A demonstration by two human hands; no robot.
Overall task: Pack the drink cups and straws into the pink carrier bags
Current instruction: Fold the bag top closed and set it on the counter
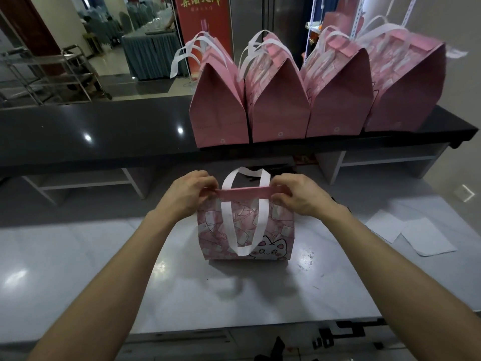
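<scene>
A pink carrier bag with a cat print and white handles stands upright on the pale counter in front of me. Its top is folded shut into a pink strip. My left hand pinches the left end of that strip and my right hand pinches the right end. One white handle loop hangs down the bag's front, the other stands up behind the strip. No cups or straws show; the bag's inside is hidden.
Several closed pink carrier bags stand in a row on the raised black ledge behind. White paper sheets lie on the counter at right. A metal trolley stands far left.
</scene>
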